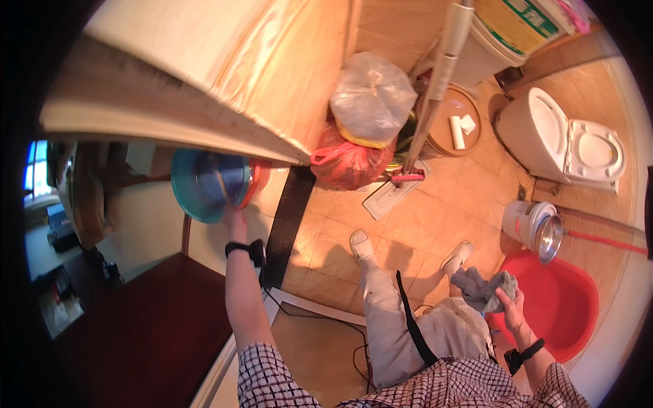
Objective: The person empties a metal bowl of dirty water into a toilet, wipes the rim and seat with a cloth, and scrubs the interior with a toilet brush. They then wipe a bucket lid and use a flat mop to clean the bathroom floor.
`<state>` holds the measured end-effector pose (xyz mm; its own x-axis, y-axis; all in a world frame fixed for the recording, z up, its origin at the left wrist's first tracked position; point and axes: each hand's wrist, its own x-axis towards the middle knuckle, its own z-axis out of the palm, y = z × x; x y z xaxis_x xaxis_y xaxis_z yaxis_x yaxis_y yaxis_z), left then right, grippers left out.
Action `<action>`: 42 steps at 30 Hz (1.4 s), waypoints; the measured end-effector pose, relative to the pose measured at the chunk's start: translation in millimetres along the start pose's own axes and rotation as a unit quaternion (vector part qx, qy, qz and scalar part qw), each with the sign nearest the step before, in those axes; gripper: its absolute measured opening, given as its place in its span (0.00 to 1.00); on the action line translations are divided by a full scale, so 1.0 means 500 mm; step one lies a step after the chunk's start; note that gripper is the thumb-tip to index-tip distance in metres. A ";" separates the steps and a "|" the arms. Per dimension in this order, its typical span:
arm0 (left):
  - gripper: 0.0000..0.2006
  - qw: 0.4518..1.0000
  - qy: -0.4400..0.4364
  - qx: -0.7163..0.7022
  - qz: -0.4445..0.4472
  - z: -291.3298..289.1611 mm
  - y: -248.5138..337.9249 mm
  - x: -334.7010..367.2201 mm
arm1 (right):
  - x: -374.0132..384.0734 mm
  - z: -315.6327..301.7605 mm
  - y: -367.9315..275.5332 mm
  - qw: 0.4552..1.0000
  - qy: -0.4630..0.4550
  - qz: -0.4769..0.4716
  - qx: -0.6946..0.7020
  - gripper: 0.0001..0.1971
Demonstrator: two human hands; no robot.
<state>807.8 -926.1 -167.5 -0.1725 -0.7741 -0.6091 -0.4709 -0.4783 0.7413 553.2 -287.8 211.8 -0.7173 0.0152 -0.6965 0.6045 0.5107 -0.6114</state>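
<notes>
My right hand [515,304] is closed round a crumpled grey cloth [484,289], held beside my right knee and over the edge of a red tub [562,306]. My left arm stretches out to the left, with a dark band on the wrist. My left hand [234,219] is at the near rim of a teal basin [185,192] with a blue inside. A thin pale strip [222,182] runs from that hand across the basin. Its fingers are small and blurred, so what they grip is unclear. Something red [256,178] shows behind the basin's right side.
A mop [435,88] stands by tied red [354,163] and clear bags [373,95]. Beyond are a round brown lid [469,109] and a toilet [544,129]. A white bucket [520,219] with a metal bowl [548,239] stands right. A cable [313,315] crosses the doorway.
</notes>
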 end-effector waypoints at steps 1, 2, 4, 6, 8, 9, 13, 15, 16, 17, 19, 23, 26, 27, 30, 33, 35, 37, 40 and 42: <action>0.07 1.000 0.017 -0.023 0.010 -0.051 -0.017 -0.016 | 0.004 -0.012 -0.011 0.999 -0.007 0.016 0.034 0.24; 0.08 0.998 0.032 -0.053 0.016 -0.112 -0.038 -0.037 | 0.019 -0.039 0.012 0.997 -0.025 0.034 0.065 0.27; 0.13 0.989 0.070 -0.123 0.036 -0.255 -0.043 -0.122 | 0.080 -0.079 0.030 0.997 -0.046 0.041 0.049 0.27; 0.15 0.986 0.152 -0.071 -0.014 -0.150 -0.032 -0.247 | 0.087 -0.089 -0.029 0.996 -0.048 0.015 0.079 0.26; 0.20 0.978 0.198 -0.026 -0.065 0.009 0.021 -0.396 | 0.105 -0.173 -0.039 0.998 -0.014 -0.004 0.053 0.28; 0.24 0.975 0.209 -0.002 -0.080 0.067 0.069 -0.502 | 0.118 -0.222 -0.046 0.997 -0.006 0.003 0.081 0.28; 0.27 0.949 0.215 0.230 0.006 0.191 0.149 -0.876 | 0.194 -0.380 -0.035 0.985 0.008 0.012 0.175 0.28; 0.26 0.881 0.136 0.442 0.097 0.183 0.066 -0.934 | 0.232 -0.461 -0.016 0.984 0.016 -0.023 0.176 0.27; 0.26 0.940 0.129 0.309 0.064 0.218 0.049 -0.982 | 0.244 -0.505 -0.018 0.980 0.023 -0.019 0.196 0.27; 0.28 0.976 0.116 0.184 0.032 0.277 0.041 -1.019 | 0.249 -0.565 -0.028 0.975 0.039 -0.037 0.214 0.26; 0.20 0.988 0.003 0.130 -0.082 0.388 0.072 -1.135 | 0.257 -0.683 -0.015 0.954 0.047 -0.087 0.283 0.24; 0.21 0.976 -0.129 0.149 -0.091 0.736 0.241 -1.431 | 0.311 -0.920 0.057 0.946 0.153 -0.067 0.276 0.22; 0.20 0.955 -0.219 0.201 -0.009 0.865 0.318 -1.472 | 0.295 -1.015 0.028 0.929 0.237 -0.014 0.284 0.25; 0.20 0.954 -0.219 0.207 -0.001 0.917 0.344 -1.498 | 0.344 -1.042 0.101 0.919 0.248 -0.026 0.306 0.27; 0.20 0.926 -0.289 0.241 0.029 1.059 0.417 -1.577 | 0.362 -1.166 0.057 0.881 0.318 -0.047 0.347 0.31; 0.20 0.912 -0.329 0.241 0.042 1.161 0.466 -1.621 | 0.422 -1.265 0.054 0.851 0.344 -0.120 0.378 0.33; 0.20 0.903 -0.347 0.252 0.023 1.209 0.493 -1.632 | 0.459 -1.306 0.039 0.858 0.333 -0.114 0.374 0.34; 0.20 0.901 -0.345 0.260 0.027 1.251 0.520 -1.632 | 0.497 -1.335 0.022 0.890 0.320 -0.056 0.322 0.36; 0.20 0.878 -0.386 0.280 0.032 1.337 0.543 -1.634 | 0.619 -1.339 0.183 0.840 0.531 0.048 0.098 0.33; 0.20 0.889 -0.366 0.274 0.031 1.361 0.561 -1.605 | 0.565 -1.296 0.028 0.927 0.310 -0.073 0.198 0.30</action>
<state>225.6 -156.6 337.2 -0.6350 -0.2184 -0.7410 -0.7571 -0.0149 0.6532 134.7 280.9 250.0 -0.7885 0.5247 -0.3208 0.4769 0.1922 -0.8577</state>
